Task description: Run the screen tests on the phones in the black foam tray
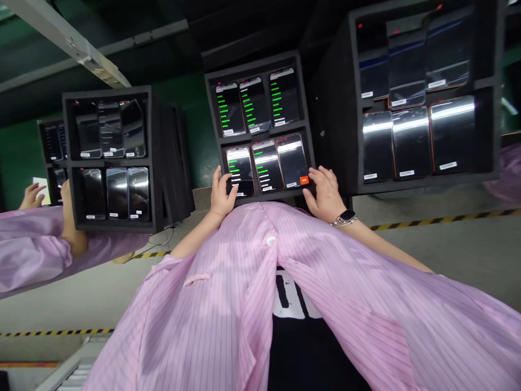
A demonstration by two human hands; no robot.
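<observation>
My left hand (223, 193) and my right hand (324, 194) are at the near corners of a black foam tray (253, 64), and their fingers seem to curl around its sides. The tray has two rows of three slots, each with a smartphone standing in it. Most screens show green text lines on black, like the upper middle phone (255, 106). Nearest my left thumb is the lower left phone (240, 169). The lower right phone (292, 160), with an orange mark on its screen, lies next to my right fingers. A smartwatch (345, 218) sits on my right wrist.
More foam trays of phones stand to the right (419, 98) and left (109, 157). At far left, a co-worker's hand (30, 195) is near a white card (40, 190). My pink striped smock (325, 293) fills the lower view. Hazard tape (439, 220) marks the grey floor.
</observation>
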